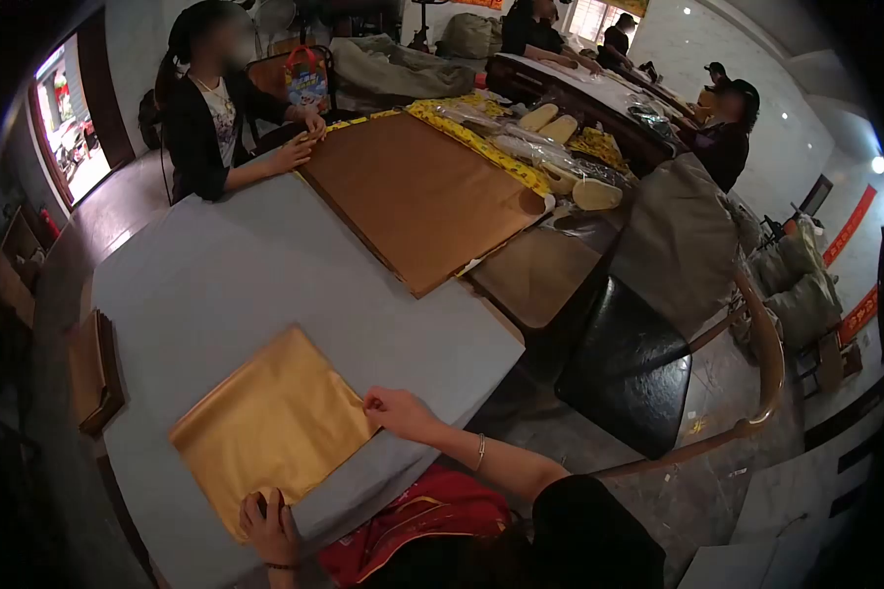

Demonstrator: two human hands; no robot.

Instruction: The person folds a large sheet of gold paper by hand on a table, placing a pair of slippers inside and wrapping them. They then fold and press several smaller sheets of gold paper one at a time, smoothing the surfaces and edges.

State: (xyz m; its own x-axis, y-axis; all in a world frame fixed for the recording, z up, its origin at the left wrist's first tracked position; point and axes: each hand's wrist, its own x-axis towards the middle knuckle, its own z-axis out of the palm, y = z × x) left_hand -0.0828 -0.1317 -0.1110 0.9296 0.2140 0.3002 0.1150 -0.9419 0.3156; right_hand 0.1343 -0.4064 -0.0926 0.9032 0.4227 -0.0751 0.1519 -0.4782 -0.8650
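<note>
A golden-yellow cloth point(275, 422) lies flat on the grey-covered table point(206, 265), close to me. My right hand point(399, 412) pinches the cloth's right corner between thumb and fingers. At the near lower edge of the cloth is my left hand point(270, 525), its fingers bent and resting on the fabric, with a small dark thing under or between them that I cannot make out.
Brown sheets point(422, 191) lie at the table's far side, beside a seated person point(211, 118). Packaged insoles point(560, 128) are beyond. A black chair point(629, 363) stands at the right, and brown boards point(95, 373) at the left edge. Other people sit farther back.
</note>
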